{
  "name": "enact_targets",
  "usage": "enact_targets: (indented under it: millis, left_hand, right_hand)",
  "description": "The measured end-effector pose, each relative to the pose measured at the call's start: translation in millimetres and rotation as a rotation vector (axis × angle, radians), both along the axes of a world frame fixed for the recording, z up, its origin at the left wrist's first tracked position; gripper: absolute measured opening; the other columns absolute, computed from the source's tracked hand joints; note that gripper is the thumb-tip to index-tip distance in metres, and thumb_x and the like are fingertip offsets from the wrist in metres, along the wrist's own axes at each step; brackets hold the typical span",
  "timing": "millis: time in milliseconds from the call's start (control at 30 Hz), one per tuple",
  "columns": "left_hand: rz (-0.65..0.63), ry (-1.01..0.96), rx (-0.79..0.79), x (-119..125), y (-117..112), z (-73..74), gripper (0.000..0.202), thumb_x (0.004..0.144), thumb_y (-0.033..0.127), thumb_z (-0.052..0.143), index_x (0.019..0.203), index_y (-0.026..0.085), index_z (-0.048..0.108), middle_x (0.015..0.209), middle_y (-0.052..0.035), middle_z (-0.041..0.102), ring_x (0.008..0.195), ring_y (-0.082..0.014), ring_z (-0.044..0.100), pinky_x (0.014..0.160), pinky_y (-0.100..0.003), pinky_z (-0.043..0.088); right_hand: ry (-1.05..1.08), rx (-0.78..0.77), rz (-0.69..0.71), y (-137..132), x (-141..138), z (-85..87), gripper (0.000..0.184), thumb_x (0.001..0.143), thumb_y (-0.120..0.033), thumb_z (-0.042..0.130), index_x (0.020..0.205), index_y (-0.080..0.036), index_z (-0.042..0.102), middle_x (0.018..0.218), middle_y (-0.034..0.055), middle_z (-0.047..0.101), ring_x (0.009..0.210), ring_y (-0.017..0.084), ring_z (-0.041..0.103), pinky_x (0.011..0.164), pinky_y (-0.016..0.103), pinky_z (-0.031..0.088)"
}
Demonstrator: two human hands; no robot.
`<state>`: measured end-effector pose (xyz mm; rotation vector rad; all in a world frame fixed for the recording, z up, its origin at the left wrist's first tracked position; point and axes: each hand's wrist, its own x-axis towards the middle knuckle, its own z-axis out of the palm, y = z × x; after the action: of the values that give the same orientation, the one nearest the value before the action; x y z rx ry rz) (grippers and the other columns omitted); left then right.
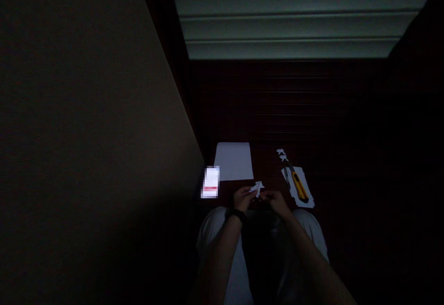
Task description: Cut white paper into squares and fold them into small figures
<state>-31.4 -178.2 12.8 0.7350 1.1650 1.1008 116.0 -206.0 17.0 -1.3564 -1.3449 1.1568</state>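
A small piece of folded white paper, with pointed corners, is held above my lap. My left hand, with a dark band on its wrist, is closed on the paper's left side. Against its lower right edge, the fingers of my right hand are pinched together and seem to grip it; dim light blurs the exact contact. To the right, a yellow utility knife lies on a stack of white paper. A thin dark metallic tool rests beside it.
Two small folded paper shapes lie beyond the knife. A large white sheet is on the dark table, with a glowing, pixelated screen at its left corner. A wall rises on the left; a slatted shutter stands ahead.
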Motion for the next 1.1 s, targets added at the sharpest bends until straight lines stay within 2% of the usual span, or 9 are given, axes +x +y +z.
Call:
enact_targets:
  millis: [167, 333, 467, 733, 867, 933, 1000, 1100]
  left_hand:
    - [-0.005, -0.048, -0.006, 0, 0, 0.1, 0.039, 0.050, 0.025, 0.082, 0.082, 0.010, 0.065, 0.076, -0.0097, 0.068, 0.063, -0.0157, 0.064, 0.057, -0.025, 0.052]
    - [-0.035, -0.069, -0.011, 0, -1, -1.1, 0.036, 0.053, 0.023, 0.081, 0.082, 0.009, 0.065, 0.078, -0.0116, 0.068, 0.064, -0.0168, 0.065, 0.058, -0.027, 0.053]
    - [-0.047, -0.078, 0.007, -1, -2, -3.7, 0.035, 0.056, 0.027, 0.079, 0.084, 0.010, 0.066, 0.082, -0.0117, 0.068, 0.069, -0.0170, 0.065, 0.060, -0.027, 0.053]
    - [-0.104, -0.070, 0.027, 1, -4, -5.2, 0.035, 0.056, 0.031, 0.078, 0.081, 0.010, 0.067, 0.079, -0.0106, 0.069, 0.067, -0.0170, 0.064, 0.059, -0.027, 0.053]
    - [-0.096, -0.053, 0.029, 1, -2, -5.1, 0.037, 0.056, 0.030, 0.078, 0.084, 0.009, 0.066, 0.081, -0.0114, 0.068, 0.067, -0.0164, 0.064, 0.057, -0.025, 0.052]
    - [-0.095, -0.046, 0.031, 0, -2, -5.0, 0.036, 0.058, 0.031, 0.078, 0.084, 0.009, 0.066, 0.081, -0.0116, 0.068, 0.067, -0.0163, 0.064, 0.056, -0.024, 0.052]
    - [-0.111, -0.044, 0.031, 0, -3, -4.9, 0.036, 0.057, 0.032, 0.078, 0.083, 0.009, 0.067, 0.080, -0.0114, 0.068, 0.066, -0.0165, 0.064, 0.056, -0.025, 0.052]
    - [-0.154, -0.045, 0.025, 0, -5, -4.4, 0.037, 0.054, 0.030, 0.080, 0.082, 0.009, 0.067, 0.078, -0.0111, 0.068, 0.065, -0.0174, 0.064, 0.057, -0.027, 0.053]
  right_hand:
    - [0.020, 0.014, -0.049, 1, -1, -0.3, 0.031, 0.071, -0.043, 0.058, 0.076, -0.014, 0.068, 0.067, 0.0058, 0.065, 0.062, 0.018, 0.057, 0.057, 0.027, 0.042]
    - [-0.009, 0.053, -0.080, -1, -6, 2.6, 0.030, 0.069, -0.046, 0.060, 0.067, -0.016, 0.063, 0.060, 0.0010, 0.059, 0.055, 0.014, 0.050, 0.052, 0.024, 0.037]
    - [-0.047, 0.076, -0.086, -4, -6, 5.1, 0.029, 0.072, -0.044, 0.057, 0.066, -0.016, 0.061, 0.060, -0.0003, 0.057, 0.055, 0.013, 0.048, 0.051, 0.023, 0.035]
    - [-0.112, 0.097, -0.155, -5, -5, 4.2, 0.023, 0.071, -0.037, 0.058, 0.058, -0.018, 0.056, 0.055, -0.0027, 0.052, 0.054, 0.014, 0.045, 0.051, 0.023, 0.030]
    - [-0.081, 0.106, -0.206, -6, -4, 3.2, 0.024, 0.071, -0.039, 0.059, 0.059, -0.018, 0.057, 0.056, -0.0021, 0.053, 0.056, 0.014, 0.047, 0.053, 0.024, 0.033]
    - [-0.048, 0.112, -0.263, -4, -1, 3.2, 0.023, 0.069, -0.040, 0.062, 0.064, -0.019, 0.059, 0.059, -0.0014, 0.055, 0.059, 0.015, 0.049, 0.056, 0.025, 0.036]
    - [0.000, 0.118, -0.318, 0, 4, 3.9, 0.025, 0.066, -0.040, 0.065, 0.078, -0.019, 0.060, 0.068, -0.0003, 0.058, 0.065, 0.016, 0.051, 0.060, 0.026, 0.039]
    - [0.086, 0.101, -0.293, 4, 8, 5.5, 0.046, 0.059, -0.039, 0.071, 0.100, -0.021, 0.058, 0.080, 0.0016, 0.062, 0.070, 0.017, 0.056, 0.063, 0.028, 0.042]
